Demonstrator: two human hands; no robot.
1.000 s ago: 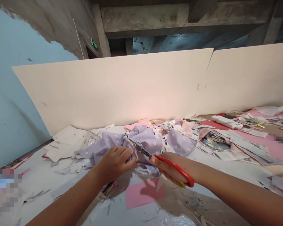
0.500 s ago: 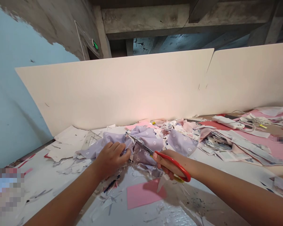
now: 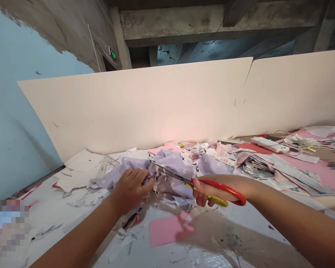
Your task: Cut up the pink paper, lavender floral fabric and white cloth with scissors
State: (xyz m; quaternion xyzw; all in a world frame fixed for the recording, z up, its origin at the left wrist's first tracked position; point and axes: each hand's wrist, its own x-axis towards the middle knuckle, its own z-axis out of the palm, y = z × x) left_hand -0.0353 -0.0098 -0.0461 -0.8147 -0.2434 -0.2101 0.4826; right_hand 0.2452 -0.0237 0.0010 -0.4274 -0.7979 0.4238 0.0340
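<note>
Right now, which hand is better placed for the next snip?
Probably the right hand: it grips the red-handled scissors, blades at the lilac floral cloth; the left hand is holding that cloth bunched.

1. I see lilac cloth [image 3: 178, 167] printed with small white flowers.
2. My scissors [image 3: 222, 186] show red and yellow handles.
3. I see a plain pink sheet [image 3: 169, 229] below them.
4. Ahead, I see a cream board [image 3: 128, 108] and a pale blue wall [image 3: 22, 111].

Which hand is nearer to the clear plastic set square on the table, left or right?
The left hand: it grips lilac floral fabric right of the set square. The right hand, on the scissors, is farther right, beyond the fabric.
</note>
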